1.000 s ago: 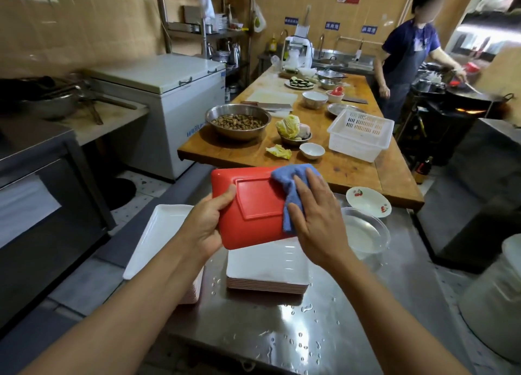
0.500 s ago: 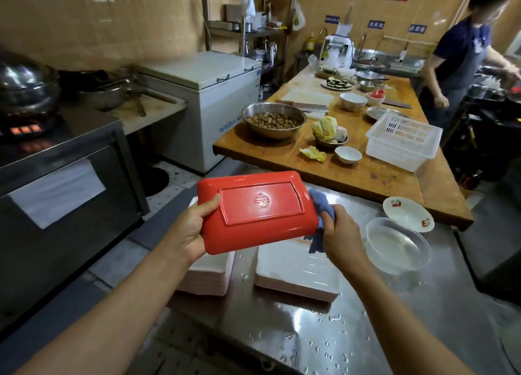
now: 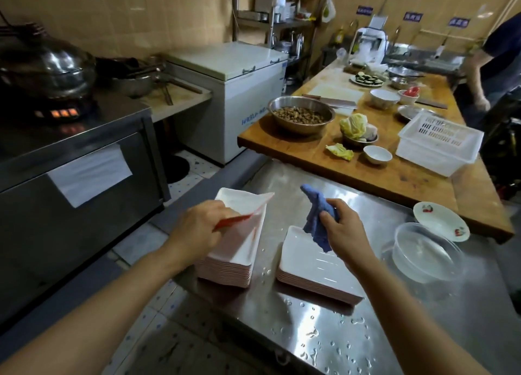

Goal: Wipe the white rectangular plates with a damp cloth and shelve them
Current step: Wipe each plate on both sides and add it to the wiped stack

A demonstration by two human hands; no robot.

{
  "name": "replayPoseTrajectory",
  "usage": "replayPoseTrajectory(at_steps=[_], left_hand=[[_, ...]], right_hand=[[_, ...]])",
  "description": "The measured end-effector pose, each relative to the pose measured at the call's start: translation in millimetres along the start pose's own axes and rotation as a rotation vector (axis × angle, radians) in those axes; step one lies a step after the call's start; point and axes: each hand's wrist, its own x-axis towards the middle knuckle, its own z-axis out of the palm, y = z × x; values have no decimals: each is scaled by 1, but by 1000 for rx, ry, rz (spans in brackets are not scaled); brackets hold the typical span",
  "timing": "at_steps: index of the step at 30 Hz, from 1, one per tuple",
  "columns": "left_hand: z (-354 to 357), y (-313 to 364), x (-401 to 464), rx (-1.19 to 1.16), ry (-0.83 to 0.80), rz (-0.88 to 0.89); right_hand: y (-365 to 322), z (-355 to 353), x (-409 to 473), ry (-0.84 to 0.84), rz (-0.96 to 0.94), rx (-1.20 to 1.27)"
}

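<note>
Two stacks of plates sit on the wet steel bench [image 3: 352, 332] in front of you. The left stack [image 3: 225, 270] is the taller one, and the right stack [image 3: 315, 273] is lower.

Your left hand [image 3: 197, 228] pinches one plate [image 3: 245, 228] by its near edge. That plate is tilted, white side up and red side down, with its far corner higher than the rest. It hangs right over the left stack, and its long side runs away from you, the same way the stack lies. So it looks ready to go down flat on that pile.

Your right hand [image 3: 345, 231] is curled tight around the blue cloth [image 3: 317, 217]. The cloth dangles just above the right stack, so that hand is nearer to the next plate.

A clear tub of water [image 3: 423, 253] stands to the right. A small flowered dish [image 3: 441, 221] lies behind it. Farther back is a wooden table [image 3: 394, 177] with bowls and a white basket [image 3: 438, 146].
</note>
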Motion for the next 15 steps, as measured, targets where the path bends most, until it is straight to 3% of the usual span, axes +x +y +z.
replayPoseTrajectory(at_steps=[7, 15], left_hand=[[41, -18, -29, 263, -44, 184], [62, -27, -45, 288, -163, 110]], right_hand=[[13, 2, -8, 28, 29, -8], [26, 0, -13, 56, 57, -37]])
